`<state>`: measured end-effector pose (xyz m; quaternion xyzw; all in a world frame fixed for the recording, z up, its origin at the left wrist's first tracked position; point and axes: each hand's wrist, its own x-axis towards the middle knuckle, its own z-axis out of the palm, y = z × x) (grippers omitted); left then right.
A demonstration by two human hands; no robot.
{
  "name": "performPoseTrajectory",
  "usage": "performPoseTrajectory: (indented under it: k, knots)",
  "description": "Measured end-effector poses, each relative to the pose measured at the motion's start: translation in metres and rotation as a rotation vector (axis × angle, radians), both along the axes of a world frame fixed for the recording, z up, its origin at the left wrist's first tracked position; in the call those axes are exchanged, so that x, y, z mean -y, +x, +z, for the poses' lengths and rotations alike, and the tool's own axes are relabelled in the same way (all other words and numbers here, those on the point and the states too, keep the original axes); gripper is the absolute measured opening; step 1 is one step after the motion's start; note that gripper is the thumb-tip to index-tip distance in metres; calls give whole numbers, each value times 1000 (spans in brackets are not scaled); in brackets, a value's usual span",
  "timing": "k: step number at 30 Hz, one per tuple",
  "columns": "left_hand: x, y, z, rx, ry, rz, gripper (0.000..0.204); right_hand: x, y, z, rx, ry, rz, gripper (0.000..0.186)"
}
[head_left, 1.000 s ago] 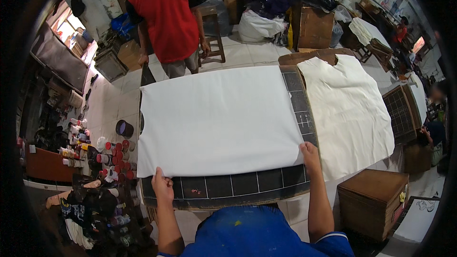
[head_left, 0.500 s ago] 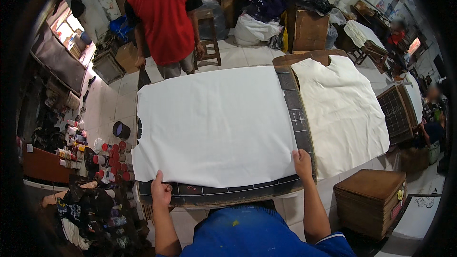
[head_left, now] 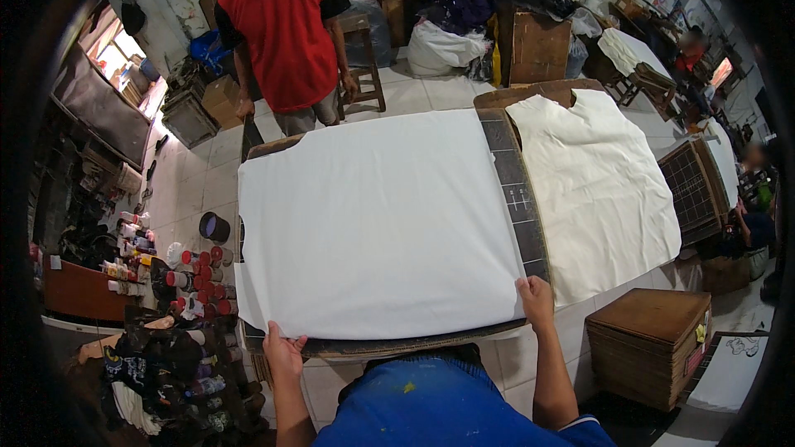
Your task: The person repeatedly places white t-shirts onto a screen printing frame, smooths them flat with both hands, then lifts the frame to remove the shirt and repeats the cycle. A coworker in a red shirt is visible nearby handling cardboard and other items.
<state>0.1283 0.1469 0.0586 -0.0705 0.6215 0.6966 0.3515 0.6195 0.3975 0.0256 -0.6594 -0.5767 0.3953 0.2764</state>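
A large white fabric sheet (head_left: 377,223) lies spread over a dark gridded board (head_left: 515,190) in front of me. My left hand (head_left: 283,353) grips the sheet's near left corner at the board's front edge. My right hand (head_left: 536,300) holds the near right corner, next to the exposed dark strip of the board. The sheet's near edge hangs close to the board's front rim. Beyond the right strip, a cream garment (head_left: 598,186) lies flat on a second board.
A person in a red shirt (head_left: 286,37) stands at the far side. Several paint jars and cans (head_left: 178,277) crowd the floor on the left. A stack of brown boards (head_left: 650,348) sits at lower right. Bags, boxes and a wooden stool (head_left: 364,66) stand behind.
The white sheet has been drawn toward me, now covering most of the board's dark front strip. Both hands moved nearer with its corners. The person in red stepped closer to the board.
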Motion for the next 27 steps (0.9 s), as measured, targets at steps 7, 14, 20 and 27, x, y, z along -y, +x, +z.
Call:
performPoseTrajectory:
  k: [7,14,20,27]
  knots:
    - [13,12,4,-24,-64,38,46,23,7,14,12,-50,10,32]
    - [27,13,-2,-56,-97,25,46,38,12,11,-42,-116,21,32]
    - [32,16,-1,-60,-124,37,47,43,16,11,-62,-140,3,30]
    - [39,17,-4,-63,-144,34,48,47,14,22,-41,-120,25,28]
